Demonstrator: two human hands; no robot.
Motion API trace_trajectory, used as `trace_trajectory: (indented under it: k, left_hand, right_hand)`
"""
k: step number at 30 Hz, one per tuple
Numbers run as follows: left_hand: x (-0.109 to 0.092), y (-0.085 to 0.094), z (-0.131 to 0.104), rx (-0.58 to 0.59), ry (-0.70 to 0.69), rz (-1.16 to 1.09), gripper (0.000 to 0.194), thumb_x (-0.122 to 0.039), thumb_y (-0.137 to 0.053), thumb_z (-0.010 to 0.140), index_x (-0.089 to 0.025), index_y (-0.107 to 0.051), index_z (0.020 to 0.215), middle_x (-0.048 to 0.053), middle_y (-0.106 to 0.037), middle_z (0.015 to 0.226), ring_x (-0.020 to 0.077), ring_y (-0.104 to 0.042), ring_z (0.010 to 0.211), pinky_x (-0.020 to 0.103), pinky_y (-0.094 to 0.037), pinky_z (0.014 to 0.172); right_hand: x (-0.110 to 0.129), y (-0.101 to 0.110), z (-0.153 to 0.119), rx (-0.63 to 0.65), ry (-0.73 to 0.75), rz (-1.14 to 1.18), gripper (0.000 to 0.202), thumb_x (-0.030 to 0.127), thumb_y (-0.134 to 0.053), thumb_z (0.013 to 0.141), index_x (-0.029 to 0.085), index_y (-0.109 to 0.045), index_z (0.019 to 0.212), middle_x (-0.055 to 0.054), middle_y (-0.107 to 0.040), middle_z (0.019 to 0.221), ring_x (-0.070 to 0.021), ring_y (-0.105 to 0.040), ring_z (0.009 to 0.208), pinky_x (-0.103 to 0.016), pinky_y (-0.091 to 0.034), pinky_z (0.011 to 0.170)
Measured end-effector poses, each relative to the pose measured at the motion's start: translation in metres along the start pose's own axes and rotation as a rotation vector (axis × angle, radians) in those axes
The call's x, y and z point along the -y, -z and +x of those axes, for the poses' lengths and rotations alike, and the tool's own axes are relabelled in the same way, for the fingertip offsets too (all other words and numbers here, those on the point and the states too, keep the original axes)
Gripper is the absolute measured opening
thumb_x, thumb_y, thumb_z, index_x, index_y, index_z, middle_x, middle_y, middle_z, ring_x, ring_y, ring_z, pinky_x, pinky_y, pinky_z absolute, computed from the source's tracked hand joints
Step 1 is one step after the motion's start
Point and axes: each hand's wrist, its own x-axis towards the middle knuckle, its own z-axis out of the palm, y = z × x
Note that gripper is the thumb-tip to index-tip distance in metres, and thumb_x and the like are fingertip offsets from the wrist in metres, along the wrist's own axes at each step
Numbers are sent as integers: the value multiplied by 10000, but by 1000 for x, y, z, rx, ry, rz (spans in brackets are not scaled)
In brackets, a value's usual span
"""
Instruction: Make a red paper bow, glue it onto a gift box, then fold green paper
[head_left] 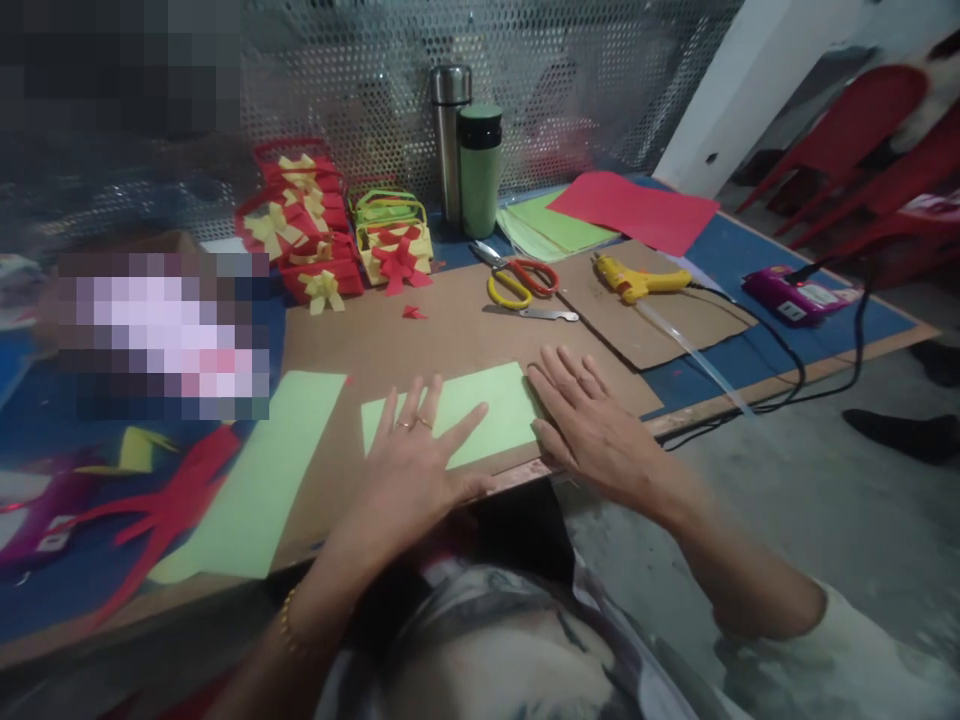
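A light green sheet of paper (pixel 499 400) lies on the brown cardboard (pixel 450 320) near the front edge of the table. My left hand (pixel 424 440) rests on its left part with fingers spread, rings on the fingers and a beaded bracelet at the wrist. At the sheet's right edge, my right hand (pixel 581 425) lies flat with fingers extended. A longer light green sheet (pixel 281 470) is left of my left hand. Beyond the hands are scissors (pixel 517 285) with one red and one yellow handle and a metal blade (pixel 551 315).
Red baskets with yellow bows (pixel 322 285) and yellow-green baskets (pixel 394 245) stand at the back. Beside them are a steel flask (pixel 450 150) and a green bottle (pixel 480 185). A yellow glue gun (pixel 637 280), red paper (pixel 634 210) and a purple box with cable (pixel 795 295) lie right.
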Motion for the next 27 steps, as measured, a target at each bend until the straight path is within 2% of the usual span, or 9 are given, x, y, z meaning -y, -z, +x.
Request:
trace_trajectory:
  k: [3,5,8,13,18,23,27]
  left_hand:
    - [0,-3,0,-5,15,-10,810,-767,-562,849,-359,-468,1543,154,-267,1702,461,-241,1549,686,-232,1218]
    - [0,-4,0,-3,19,-18,866,-788,-592,816,-331,-476,1542,155,-251,1708,456,-228,1554,678,-215,1229]
    - [0,-3,0,11,13,-33,952,-819,-596,788,-314,-419,1575,152,-223,1717,444,-201,1565,669,-195,1241]
    - [2,3,-5,69,20,-27,980,-857,-470,824,-282,-352,1609,176,-207,1716,448,-170,1571,663,-208,1236]
    - [15,8,-33,34,31,55,954,-814,-475,865,-243,-333,1616,167,-283,1696,401,-232,1565,617,-234,1247]
    - [33,15,-63,-33,104,167,848,-751,-422,932,-151,-487,1528,240,-407,1614,427,-323,1525,648,-304,1200]
    - [43,28,-52,-104,119,148,536,-545,-431,1018,-187,-648,1353,196,-538,1532,387,-444,1461,633,-347,1178]
  right_hand:
    - [26,3,1,-36,161,78,592,379,-414,1070,64,-361,1569,-220,-365,1639,-291,-185,1587,-580,-231,1276]
    - [43,-1,-1,1,276,138,728,523,-437,1048,19,-344,1564,-239,-381,1625,-292,-199,1584,-546,-273,1272]
    - [54,-8,-9,15,279,141,881,657,-464,986,-33,-377,1527,-273,-385,1611,-329,-225,1574,-547,-316,1254]
    - [38,-5,-27,4,204,38,677,516,-516,1018,20,-469,1477,-232,-494,1555,-335,-387,1507,-552,-352,1235]
    - [30,2,-36,-4,163,-12,586,402,-540,1029,45,-465,1487,-218,-524,1536,-323,-438,1476,-544,-362,1219]
    - [33,6,-26,-59,149,-14,448,416,-526,1035,89,-607,1330,-204,-645,1404,-327,-567,1339,-543,-366,1175]
    - [38,6,2,-124,136,57,223,318,-534,1040,173,-694,1098,-125,-739,1200,-268,-647,1104,-472,-408,1081]
